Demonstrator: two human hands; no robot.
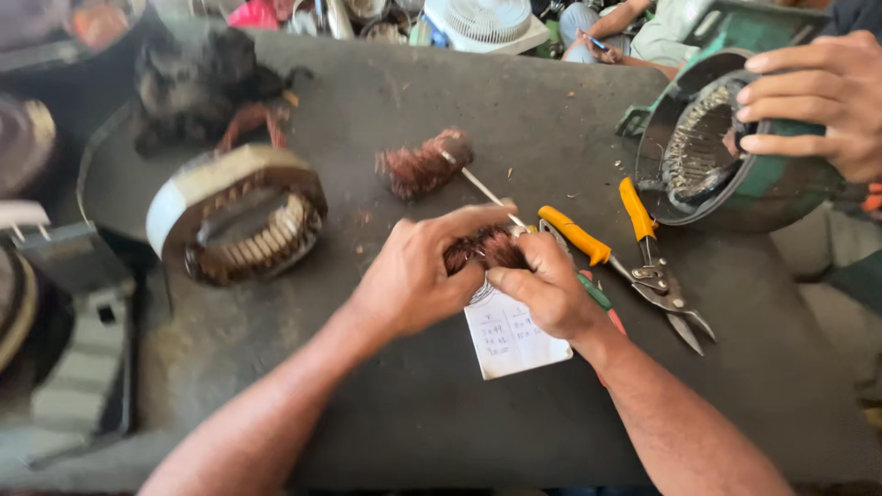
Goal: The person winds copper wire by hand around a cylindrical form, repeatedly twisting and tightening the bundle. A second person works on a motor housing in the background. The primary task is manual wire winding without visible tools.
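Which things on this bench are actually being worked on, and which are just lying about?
In hand:
- copper wire bundle, gripped by the left hand and right hand

Lying about:
- second copper bundle
- yellow-handled snips
- white paper note
- stator ring
- green motor housing, held by another person's hand

At the centre of the table, the left hand and the right hand close around a wire bundle between them. A paper note lies on the table under the hands, toward 6 o'clock. A second wire bundle lies at 11 o'clock from them. The snips lie at 3 o'clock, just beside the right hand. A stator ring sits at 9 o'clock, well apart. At 2 o'clock, another person's hand rests on a motor housing.
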